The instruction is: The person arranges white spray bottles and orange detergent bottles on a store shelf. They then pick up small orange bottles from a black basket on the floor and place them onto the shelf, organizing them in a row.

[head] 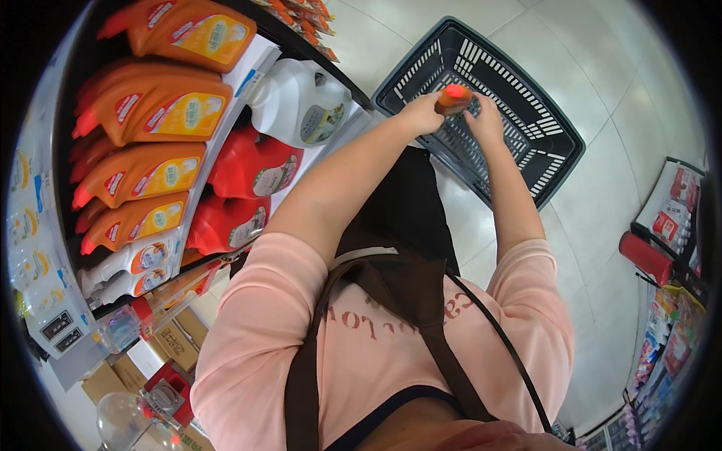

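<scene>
An orange plastic bottle with a red cap point(453, 100) is held upright above the black plastic shopping basket point(503, 66), its cap facing me. My left hand point(423, 114) grips the bottle from the left. On the other side, the thumb and fingers of my right hand point(486, 123) close around the bottle's right edge. The basket has slotted walls and stands tilted in the view beyond my legs. Both forearms and the bottle hide part of its floor. Whether the bottle's base touches the basket cannot be seen.
Left of me, a shelf holds rows of orange cleaner bottles point(180, 115), red jugs point(256, 163), a white jug point(302, 104) and white spray bottles point(132, 265). Cardboard boxes point(177, 338) lie lower left. Packaged goods point(674, 208) line the right side. Pale floor tiles point(581, 248) lie between.
</scene>
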{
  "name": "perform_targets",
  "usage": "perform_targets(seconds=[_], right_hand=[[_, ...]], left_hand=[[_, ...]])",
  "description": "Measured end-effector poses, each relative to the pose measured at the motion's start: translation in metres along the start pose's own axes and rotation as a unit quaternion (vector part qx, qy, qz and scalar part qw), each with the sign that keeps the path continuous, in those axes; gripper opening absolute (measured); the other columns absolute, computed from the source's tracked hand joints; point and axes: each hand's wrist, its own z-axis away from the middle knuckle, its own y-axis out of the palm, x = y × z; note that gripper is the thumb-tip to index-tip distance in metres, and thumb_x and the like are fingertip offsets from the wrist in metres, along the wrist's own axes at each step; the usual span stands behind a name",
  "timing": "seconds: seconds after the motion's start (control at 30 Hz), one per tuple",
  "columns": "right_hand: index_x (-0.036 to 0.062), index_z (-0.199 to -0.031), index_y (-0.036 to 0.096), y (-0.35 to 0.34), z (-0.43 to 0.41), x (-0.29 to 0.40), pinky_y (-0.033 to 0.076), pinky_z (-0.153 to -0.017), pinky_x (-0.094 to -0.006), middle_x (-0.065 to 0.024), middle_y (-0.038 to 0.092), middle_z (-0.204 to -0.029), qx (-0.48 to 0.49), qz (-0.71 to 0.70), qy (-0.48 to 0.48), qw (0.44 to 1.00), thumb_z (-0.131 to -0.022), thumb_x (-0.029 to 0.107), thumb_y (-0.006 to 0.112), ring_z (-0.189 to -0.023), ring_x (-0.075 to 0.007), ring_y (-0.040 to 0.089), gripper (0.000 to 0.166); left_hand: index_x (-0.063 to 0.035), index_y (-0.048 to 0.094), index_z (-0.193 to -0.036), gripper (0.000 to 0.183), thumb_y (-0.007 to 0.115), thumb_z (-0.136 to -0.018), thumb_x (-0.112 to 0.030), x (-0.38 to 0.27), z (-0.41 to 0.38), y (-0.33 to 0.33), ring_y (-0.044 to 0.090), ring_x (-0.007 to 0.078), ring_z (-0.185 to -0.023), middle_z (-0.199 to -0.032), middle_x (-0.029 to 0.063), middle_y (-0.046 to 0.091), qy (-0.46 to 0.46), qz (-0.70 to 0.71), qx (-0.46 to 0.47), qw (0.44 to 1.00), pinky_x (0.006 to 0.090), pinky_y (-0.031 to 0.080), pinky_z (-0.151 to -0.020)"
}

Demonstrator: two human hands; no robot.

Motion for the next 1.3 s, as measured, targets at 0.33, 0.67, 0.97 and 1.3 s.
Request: perform_targets(seconds=[0.33,0.67,0.97,1.3], right_hand=[[0.0091,-0.118,0.057,0.023,-0.027,0.005,0.048,-0.089,-0.04,-0.0133,0.058,-0.118,0.011,-0.011,-0.085,0.996,-0.068,0.01,0.075,-0.104,-0.0345,0.058,0.053],[0.0092,-0.115,0.058,0.026,-0.043,0.009,0.051,-0.079,-0.0423,-0.0135,0.059,-0.113,0.094,0.053,-0.08,0.991,-0.076,0.007,0.066,-0.093,-0.0351,0.062,0.04],[0.0113,-0.11,0.058,-0.003,-0.016,0.02,0.052,-0.075,-0.0402,-0.0084,0.061,-0.108,0.065,0.061,-0.115,0.989,-0.078,0.016,0.067,-0.088,-0.0313,0.063,0.034],[0.0099,-0.105,0.059,-0.081,0.004,0.099,0.052,-0.072,-0.0383,-0.0067,0.062,-0.106,-0.043,0.024,-0.182,0.982,-0.075,0.018,0.069,-0.089,-0.0294,0.063,0.033]], left_hand=[[-0.0034,0.026,-0.146,0.081,0.063,-0.074,-0.002,-0.006,-0.031,0.007,0.055,0.0288,-0.115,-0.143,0.0186,0.04,-0.092,0.125,0.05,0.987,0.0337,0.044,-0.095],[-0.0063,0.034,-0.14,0.078,0.047,-0.067,0.018,0.031,-0.06,0.058,0.048,0.0202,-0.122,-0.132,0.0083,0.051,-0.036,0.337,0.036,0.94,0.0274,0.037,-0.096],[-0.0042,0.033,-0.138,0.076,0.048,-0.069,0.022,0.003,-0.03,0.041,0.047,0.0197,-0.124,-0.135,0.007,0.047,-0.031,0.4,0.102,0.91,0.0307,0.035,-0.103],[-0.0036,0.024,-0.143,0.08,0.055,-0.072,0.017,-0.032,0.046,0.006,0.045,0.0226,-0.128,-0.139,0.0126,0.043,0.156,0.383,-0.026,0.91,0.0333,0.036,-0.105]])
